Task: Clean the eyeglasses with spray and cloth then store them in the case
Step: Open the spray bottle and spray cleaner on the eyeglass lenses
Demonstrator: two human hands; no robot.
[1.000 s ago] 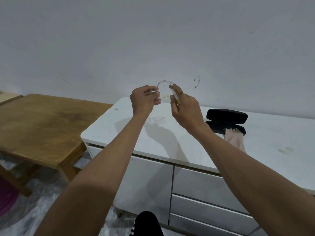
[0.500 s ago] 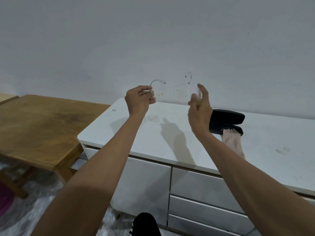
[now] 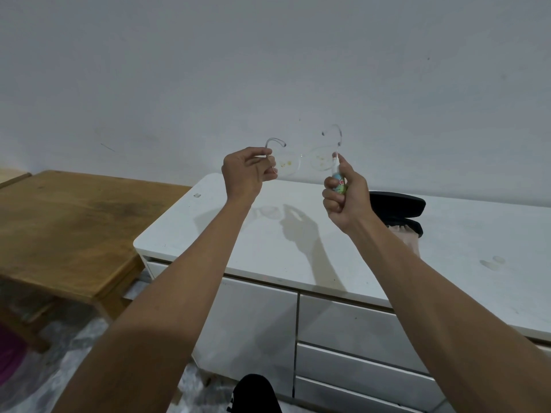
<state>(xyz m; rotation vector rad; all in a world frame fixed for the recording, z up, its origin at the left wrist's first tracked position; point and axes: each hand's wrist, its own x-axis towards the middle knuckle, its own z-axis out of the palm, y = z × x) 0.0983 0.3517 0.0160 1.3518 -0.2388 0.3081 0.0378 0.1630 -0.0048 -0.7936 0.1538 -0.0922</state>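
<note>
Clear-framed eyeglasses (image 3: pixel 304 160) with yellowish smudges on both lenses hang in the air above the white cabinet top (image 3: pixel 298 242). My left hand (image 3: pixel 247 174) pinches their left end. My right hand (image 3: pixel 346 195) is closed around a small spray bottle (image 3: pixel 340 181) with a green and blue label, its tip close to the right lens. An open black glasses case (image 3: pixel 399 204) lies on the cabinet behind my right wrist. A pink cloth (image 3: pixel 408 238) hangs out of the case, partly hidden by my forearm.
A worn wooden table (image 3: pixel 68 228) stands to the left of the cabinet. White drawer fronts (image 3: pixel 351 338) sit below the top. A plain white wall rises behind. A dark foot (image 3: pixel 253 394) shows at the bottom edge.
The glasses have opened out and now face me side-on, held only by my left hand. My right hand has let go of them and closed around the spray bottle near the right lens.
</note>
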